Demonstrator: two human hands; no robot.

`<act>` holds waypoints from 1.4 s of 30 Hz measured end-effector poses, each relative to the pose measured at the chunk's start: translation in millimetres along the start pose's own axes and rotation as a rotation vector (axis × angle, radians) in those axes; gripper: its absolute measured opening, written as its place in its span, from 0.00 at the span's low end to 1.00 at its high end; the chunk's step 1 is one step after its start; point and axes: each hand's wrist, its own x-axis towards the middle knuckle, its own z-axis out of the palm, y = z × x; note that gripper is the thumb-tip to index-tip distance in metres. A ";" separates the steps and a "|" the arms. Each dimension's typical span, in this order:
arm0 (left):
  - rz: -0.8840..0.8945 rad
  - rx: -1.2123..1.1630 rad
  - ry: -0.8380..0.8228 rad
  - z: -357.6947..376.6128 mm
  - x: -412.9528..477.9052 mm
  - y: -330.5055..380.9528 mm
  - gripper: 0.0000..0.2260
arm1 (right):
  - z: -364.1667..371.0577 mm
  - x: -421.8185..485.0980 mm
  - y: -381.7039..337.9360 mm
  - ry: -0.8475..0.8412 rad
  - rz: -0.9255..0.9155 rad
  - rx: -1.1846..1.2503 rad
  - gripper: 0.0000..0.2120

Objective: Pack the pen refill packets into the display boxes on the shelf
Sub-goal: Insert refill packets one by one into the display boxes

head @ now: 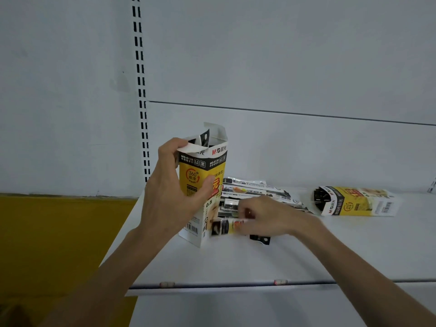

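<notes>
Centre frame, on a smooth white shelf [236, 263]: left hand [174, 192] wrapped round an upright, open-topped yellow cardboard display box [203, 168], right hand [264, 215] pinching a flat glossy refill packet [226, 226] beside the loose pile [254, 192].

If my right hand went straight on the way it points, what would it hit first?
The pen refill packet in the right hand grip would probably touch the upright display box near its base first; depth is unclear.

Carrier: white shelf [236, 263]
Left: upright display box [205, 175], top flaps open
Middle: pile of refill packets [257, 192], single packet [226, 226] in front
Right: second display box [356, 201], on its side
</notes>
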 end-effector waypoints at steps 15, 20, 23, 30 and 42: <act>0.055 0.068 0.075 -18.0 -1.7 -3.9 0.27 | -2.9 -4.6 -0.9 -0.215 -0.034 0.170 0.15; 0.042 0.079 0.085 -18.7 -0.2 -7.0 0.27 | -4.7 -4.5 -15.3 -0.150 -0.124 0.099 0.20; 0.025 0.083 0.095 -19.9 -0.3 -8.6 0.27 | -1.4 -0.7 -19.5 -0.182 -0.195 0.048 0.24; 0.067 0.043 0.114 -21.8 2.8 -11.1 0.26 | 15.2 11.0 -27.6 0.003 -0.394 0.061 0.08; 0.176 0.074 0.065 -16.5 -0.6 -1.9 0.26 | -60.4 9.9 -28.0 0.657 -0.102 1.242 0.16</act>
